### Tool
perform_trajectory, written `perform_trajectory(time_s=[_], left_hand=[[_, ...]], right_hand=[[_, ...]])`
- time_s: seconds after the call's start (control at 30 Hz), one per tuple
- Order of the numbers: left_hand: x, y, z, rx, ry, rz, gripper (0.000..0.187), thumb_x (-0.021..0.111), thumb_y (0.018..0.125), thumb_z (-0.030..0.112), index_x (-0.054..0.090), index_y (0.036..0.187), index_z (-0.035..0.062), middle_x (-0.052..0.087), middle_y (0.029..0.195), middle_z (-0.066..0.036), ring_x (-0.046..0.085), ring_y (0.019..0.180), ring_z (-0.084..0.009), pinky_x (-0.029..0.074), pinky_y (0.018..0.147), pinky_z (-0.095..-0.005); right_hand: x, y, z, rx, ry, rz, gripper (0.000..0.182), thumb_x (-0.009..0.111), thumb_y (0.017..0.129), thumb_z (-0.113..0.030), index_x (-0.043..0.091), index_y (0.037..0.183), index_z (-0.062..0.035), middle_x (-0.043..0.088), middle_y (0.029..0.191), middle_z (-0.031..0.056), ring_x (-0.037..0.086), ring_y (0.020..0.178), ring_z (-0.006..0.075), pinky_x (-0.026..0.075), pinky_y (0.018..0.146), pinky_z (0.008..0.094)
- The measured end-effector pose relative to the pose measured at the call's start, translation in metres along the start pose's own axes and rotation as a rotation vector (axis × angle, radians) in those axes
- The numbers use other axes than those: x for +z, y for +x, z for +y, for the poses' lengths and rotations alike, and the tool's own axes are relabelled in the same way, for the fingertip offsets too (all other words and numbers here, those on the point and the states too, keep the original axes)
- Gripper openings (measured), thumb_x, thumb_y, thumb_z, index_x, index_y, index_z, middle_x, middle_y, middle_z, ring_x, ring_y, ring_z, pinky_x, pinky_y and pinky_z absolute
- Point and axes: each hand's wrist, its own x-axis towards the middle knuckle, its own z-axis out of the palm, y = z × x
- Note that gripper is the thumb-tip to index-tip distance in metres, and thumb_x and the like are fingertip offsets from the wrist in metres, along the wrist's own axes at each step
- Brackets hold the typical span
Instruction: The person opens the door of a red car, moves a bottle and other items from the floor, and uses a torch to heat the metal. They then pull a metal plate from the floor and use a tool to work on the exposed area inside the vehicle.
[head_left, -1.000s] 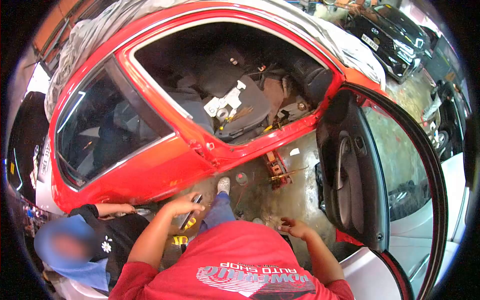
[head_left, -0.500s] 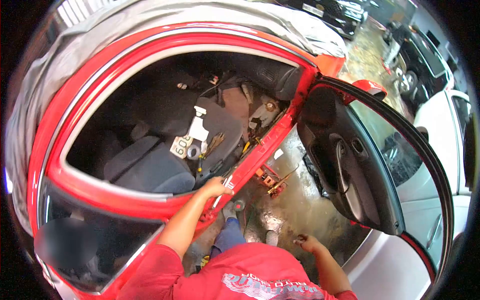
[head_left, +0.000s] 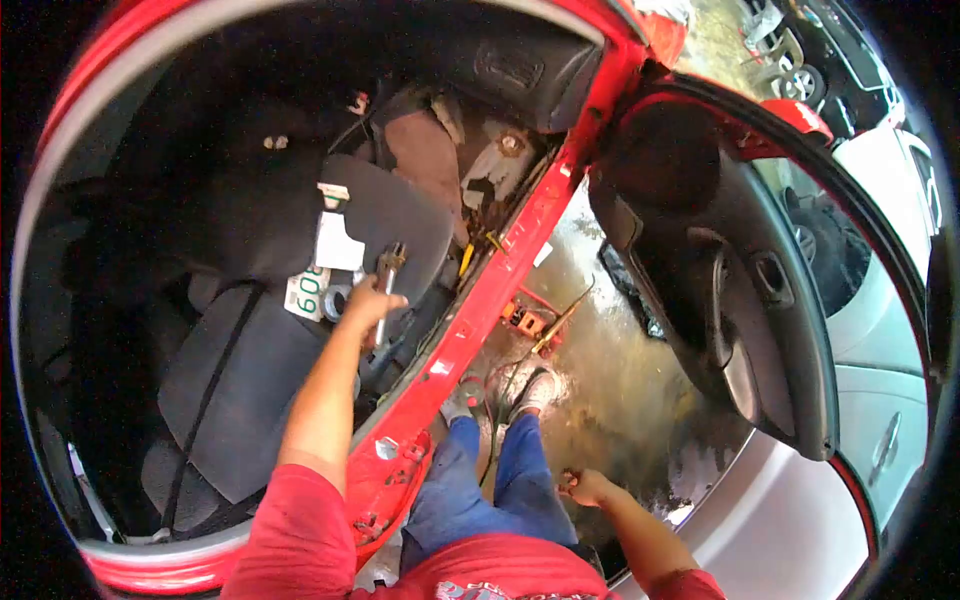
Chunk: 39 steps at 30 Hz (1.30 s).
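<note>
Inside red car (head_left: pixel 470 330), left hand (head_left: pixel 368 302) grips wrench (head_left: pixel 385 285); right hand (head_left: pixel 585 487) loosely curled, contents unclear.

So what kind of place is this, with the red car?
Most likely a car repair garage. The red car stands with its door wide open and its inside stripped, a red jack sits on the wet floor, and the left hand holds a wrench over the seat.

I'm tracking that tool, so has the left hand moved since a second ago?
Yes. The left hand, gripping a metal tool, has gone from outside the red door sill to inside the car, over the seat.
</note>
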Motion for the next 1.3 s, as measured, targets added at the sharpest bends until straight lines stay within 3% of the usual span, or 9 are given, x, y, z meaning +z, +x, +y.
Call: perform_trajectory(time_s=[0.23, 0.4, 0.47, 0.6, 0.67, 0.83, 1.0, 1.17, 1.3], left_hand=[[-0.008, 0.098, 0.018, 0.122, 0.363, 0.22, 0.121, 0.099, 0.073, 0.033, 0.035, 0.17, 0.0021, 0.069, 0.145, -0.029, 0.068, 0.133, -0.0442, 0.054, 0.113, -0.0457], [-0.002, 0.191, 0.014, 0.316, 0.556, 0.382, 0.116, 0.097, 0.077, 0.027, 0.032, 0.172, 0.0078, 0.069, 0.145, -0.027, 0.068, 0.131, -0.045, 0.055, 0.109, -0.0497], [0.003, 0.212, 0.032, 0.28, 0.632, 0.38, 0.119, 0.098, 0.077, 0.025, 0.031, 0.174, 0.0142, 0.065, 0.152, -0.025, 0.065, 0.136, -0.0439, 0.053, 0.113, -0.0482], [0.024, 0.261, 0.041, 0.222, 0.816, 0.352, 0.116, 0.096, 0.081, 0.036, 0.03, 0.175, 0.0196, 0.063, 0.155, -0.024, 0.061, 0.142, -0.0441, 0.052, 0.113, -0.053], [0.048, 0.272, 0.039, 0.158, 0.809, 0.579, 0.113, 0.09, 0.086, 0.051, 0.029, 0.175, 0.0177, 0.058, 0.16, -0.023, 0.056, 0.147, -0.0448, 0.047, 0.118, -0.0564], [0.138, 0.268, 0.023, 0.644, 0.71, 0.782, 0.102, 0.076, 0.094, 0.063, 0.037, 0.171, 0.0077, 0.052, 0.163, -0.029, 0.045, 0.155, -0.0486, 0.037, 0.125, -0.06], [0.178, 0.257, 0.008, 0.64, 0.653, 0.758, 0.085, 0.062, 0.105, 0.062, 0.046, 0.166, 0.0055, 0.05, 0.162, -0.036, 0.041, 0.155, -0.0529, 0.034, 0.129, -0.0539], [0.17, 0.281, -0.014, 0.815, 0.731, 0.93, 0.078, 0.063, 0.104, 0.064, 0.059, 0.158, 0.0065, 0.056, 0.16, -0.029, 0.048, 0.153, -0.0467, 0.037, 0.127, -0.0511], [0.186, 0.258, 0.006, 0.749, 0.652, 0.84, 0.075, 0.065, 0.103, 0.063, 0.065, 0.151, 0.0054, 0.062, 0.155, -0.027, 0.054, 0.147, -0.0459, 0.04, 0.124, -0.0524]], right_hand=[[-0.023, 0.087, 0.004, 0.058, 0.225, 0.053, 0.071, 0.079, 0.096, -0.053, 0.065, 0.146, -0.0039, 0.078, 0.121, 0.0202, 0.074, 0.113, 0.0366, 0.057, 0.101, 0.0437], [-0.023, 0.147, 0.034, 0.155, 0.391, 0.022, 0.059, 0.083, 0.096, -0.042, 0.069, 0.14, -0.0059, 0.08, 0.11, 0.0174, 0.075, 0.103, 0.033, 0.057, 0.096, 0.0402], [-0.031, 0.19, 0.052, 0.076, 0.067, 0.03, 0.058, 0.081, 0.097, -0.042, 0.07, 0.142, -0.0068, 0.08, 0.115, 0.0175, 0.075, 0.107, 0.0352, 0.057, 0.098, 0.043], [-0.078, 0.239, 0.046, 0.128, 0.14, 0.121, 0.052, 0.077, 0.099, -0.042, 0.072, 0.136, -0.0059, 0.08, 0.118, 0.0192, 0.075, 0.111, 0.0376, 0.056, 0.1, 0.0463], [-0.103, 0.273, 0.05, 0.101, 0.183, 0.15, 0.043, 0.072, 0.103, -0.04, 0.074, 0.13, -0.0062, 0.08, 0.114, 0.0186, 0.075, 0.108, 0.0355, 0.057, 0.096, 0.0465], [-0.102, 0.456, 0.137, 0.186, 0.998, 0.029, 0.026, 0.066, 0.107, -0.036, 0.075, 0.115, -0.0132, 0.069, 0.09, 0.0044, 0.064, 0.083, 0.0175, 0.054, 0.067, 0.0399], [-0.126, 0.55, 0.106, 0.089, 1.019, 0.198, 0.028, 0.069, 0.102, -0.042, 0.07, 0.115, -0.0169, 0.067, 0.101, 0.0041, 0.063, 0.099, 0.0219, 0.053, 0.085, 0.0466], [-0.107, 0.629, 0.052, 0.369, 1.236, 0.067, 0.036, 0.068, 0.102, -0.052, 0.067, 0.108, -0.0164, 0.064, 0.102, 0.0076, 0.056, 0.11, 0.0302, 0.048, 0.095, 0.0545], [0.013, 0.765, 0.137, -0.029, 0.924, 0.375, 0.049, 0.067, 0.103, -0.059, 0.066, 0.119, -0.0127, 0.064, 0.099, 0.0116, 0.055, 0.102, 0.0327, 0.048, 0.088, 0.0561]])
